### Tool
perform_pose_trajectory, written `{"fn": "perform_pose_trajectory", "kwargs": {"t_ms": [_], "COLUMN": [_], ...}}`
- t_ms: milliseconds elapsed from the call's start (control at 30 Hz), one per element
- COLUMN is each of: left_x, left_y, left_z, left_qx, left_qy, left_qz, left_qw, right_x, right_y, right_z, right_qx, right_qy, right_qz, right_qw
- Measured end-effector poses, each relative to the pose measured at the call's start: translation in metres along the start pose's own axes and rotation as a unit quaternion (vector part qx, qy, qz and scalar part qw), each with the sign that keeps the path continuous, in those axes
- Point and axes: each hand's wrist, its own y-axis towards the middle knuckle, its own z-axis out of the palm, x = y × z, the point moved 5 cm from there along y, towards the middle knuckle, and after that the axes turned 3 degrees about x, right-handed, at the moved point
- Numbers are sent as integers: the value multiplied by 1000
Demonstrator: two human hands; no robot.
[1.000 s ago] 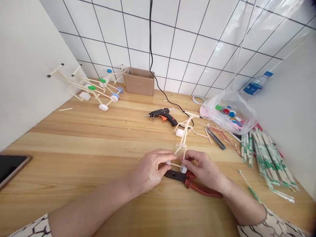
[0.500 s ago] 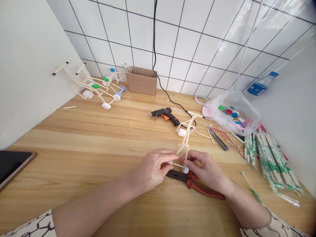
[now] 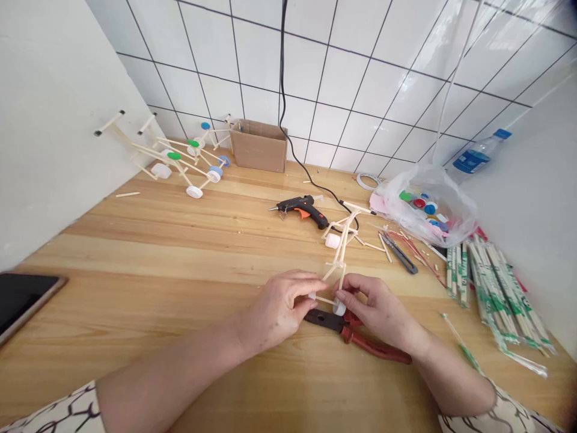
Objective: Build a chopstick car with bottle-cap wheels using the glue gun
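A small tricycle-like model made of wooden sticks [image 3: 346, 237] stands in front of me, with white bottle caps as wheels. My left hand [image 3: 288, 300] pinches the white bottle cap [image 3: 312, 296] at the left end of the near axle stick [image 3: 325, 300], its fingertips partly covering it. At the other end, my right hand [image 3: 374, 304] has thumb and finger closed on the white bottle cap [image 3: 339, 308] and the stick beside it. Red-handled pliers [image 3: 374, 347] lie on the table below the model, partly behind my right hand.
Beyond the hands lies a black glue gun [image 3: 302, 208]. A utility knife [image 3: 400, 254], packaged chopsticks [image 3: 496, 288] and a plastic bag of caps [image 3: 428, 204] are on the right. Similar stick models [image 3: 175, 156] and a cardboard box [image 3: 259, 147] stand at the back; a phone [image 3: 27, 304] lies left.
Almost nothing differs. Both hands keep their hold at the two ends of the axle, and the view has shifted very slightly.
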Motion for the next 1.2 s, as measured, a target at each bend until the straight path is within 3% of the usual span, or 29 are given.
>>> {"fn": "perform_pose_trajectory", "kwargs": {"t_ms": [867, 1200], "left_x": [1, 5], "left_y": [-2, -3], "left_z": [2, 4], "left_qx": [2, 22], "left_qy": [0, 11], "left_qz": [-7, -57], "left_qw": [1000, 998], "right_x": [-2, 0], "right_y": [-1, 0], "right_z": [1, 0], "right_qx": [-7, -7], "right_qy": [-3, -8], "right_qz": [-14, -5], "right_qw": [1000, 1000]}}
